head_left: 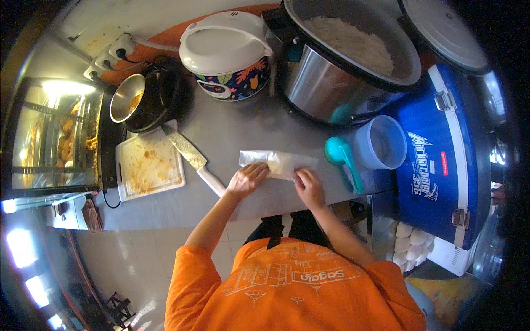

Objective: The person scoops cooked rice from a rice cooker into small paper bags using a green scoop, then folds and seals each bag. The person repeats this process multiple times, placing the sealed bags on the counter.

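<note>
A whitish, partly see-through wrapper (282,164) lies on the metal counter in front of me, with a pale lump inside that I cannot make out clearly. My left hand (251,179) has its fingers together, pressing the near left edge of the wrapper. At its near right edge, my right hand (310,188) pinches the wrapper between thumb and fingers. Left of my hands, a large knife (190,154) with a smeared blade and white handle rests partly over a stained white cutting board (150,160). A teal scoop (343,160) lies to the right of the wrapper.
A clear plastic tub (381,142) stands beside a blue cooler box (441,160) at the right. Behind are a big open rice cooker (331,83) with rice and a smaller patterned rice cooker (226,55). A metal bowl (127,99) and lit display case (58,132) are left.
</note>
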A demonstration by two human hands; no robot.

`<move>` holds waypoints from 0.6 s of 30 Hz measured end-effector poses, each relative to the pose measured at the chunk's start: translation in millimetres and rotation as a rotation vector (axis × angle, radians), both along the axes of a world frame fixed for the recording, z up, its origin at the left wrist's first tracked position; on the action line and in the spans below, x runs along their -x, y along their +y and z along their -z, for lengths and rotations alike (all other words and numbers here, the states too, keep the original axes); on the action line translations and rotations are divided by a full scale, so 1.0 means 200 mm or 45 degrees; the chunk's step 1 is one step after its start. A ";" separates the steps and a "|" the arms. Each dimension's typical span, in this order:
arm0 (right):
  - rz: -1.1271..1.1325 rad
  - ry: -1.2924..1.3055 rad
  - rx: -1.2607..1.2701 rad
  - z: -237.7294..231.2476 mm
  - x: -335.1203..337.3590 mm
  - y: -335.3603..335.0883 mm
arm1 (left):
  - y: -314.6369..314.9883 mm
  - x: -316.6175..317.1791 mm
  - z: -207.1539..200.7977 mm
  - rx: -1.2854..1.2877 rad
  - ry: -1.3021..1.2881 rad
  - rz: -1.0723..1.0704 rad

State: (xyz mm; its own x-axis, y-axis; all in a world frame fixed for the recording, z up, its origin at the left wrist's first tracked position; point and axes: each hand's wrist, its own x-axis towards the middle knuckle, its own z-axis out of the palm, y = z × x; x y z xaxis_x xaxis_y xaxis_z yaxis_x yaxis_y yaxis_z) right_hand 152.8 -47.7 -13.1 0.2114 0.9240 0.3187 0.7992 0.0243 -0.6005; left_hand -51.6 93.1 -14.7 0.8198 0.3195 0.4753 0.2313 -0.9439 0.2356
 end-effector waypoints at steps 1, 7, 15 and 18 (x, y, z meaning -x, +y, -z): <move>0.025 -0.007 -0.047 0.01 0.01 -0.02 | -0.01 0.01 0.02 0.050 -0.002 -0.015; -0.078 0.016 0.183 0.02 -0.09 0.06 | 0.05 0.01 0.04 0.535 0.272 -0.140; -0.159 -0.456 0.360 -0.04 -0.24 0.40 | 0.36 -0.26 0.00 0.235 0.424 -0.027; -0.278 -0.298 0.404 -0.02 -0.19 0.37 | 0.32 -0.26 0.02 0.140 0.571 0.026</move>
State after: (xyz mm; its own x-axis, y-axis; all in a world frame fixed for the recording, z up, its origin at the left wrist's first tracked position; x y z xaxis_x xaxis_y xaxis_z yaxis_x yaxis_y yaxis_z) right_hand 190.6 25.8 -9.9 -0.0435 0.9987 0.0283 0.9110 0.0513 -0.4093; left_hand -0.5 156.6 -18.1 0.9433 0.3300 0.0366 0.3151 -0.9244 0.2151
